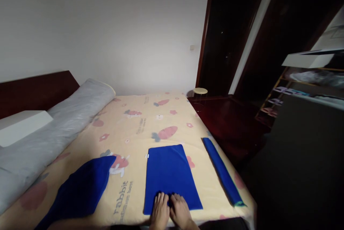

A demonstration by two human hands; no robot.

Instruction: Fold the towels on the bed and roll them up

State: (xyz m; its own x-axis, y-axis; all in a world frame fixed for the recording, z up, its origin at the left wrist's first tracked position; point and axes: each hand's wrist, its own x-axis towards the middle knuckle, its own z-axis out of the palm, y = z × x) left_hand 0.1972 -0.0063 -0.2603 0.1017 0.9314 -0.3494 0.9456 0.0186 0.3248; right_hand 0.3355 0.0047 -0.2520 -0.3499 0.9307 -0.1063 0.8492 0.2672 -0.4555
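A blue towel (168,169) lies flat on the bed in front of me, with a small white tag at its far left corner. My left hand (160,208) and my right hand (179,208) rest side by side at the middle of its near edge. The fingers of both hands are curled close together on the cloth, and the thumbs are mostly hidden. Right of this towel is a rolled blue towel (223,172), lying lengthwise near the bed's edge. Another blue towel (83,187) is spread loosely to the left, partly in shadow.
The bed (139,126) has a cream sheet printed with carrots and rabbits. Along the left lie a grey rolled bundle (77,106) and a white box (25,124) by the dark headboard (40,84). A stool (200,90) and a loaded shelf (309,75) stand beyond the right side.
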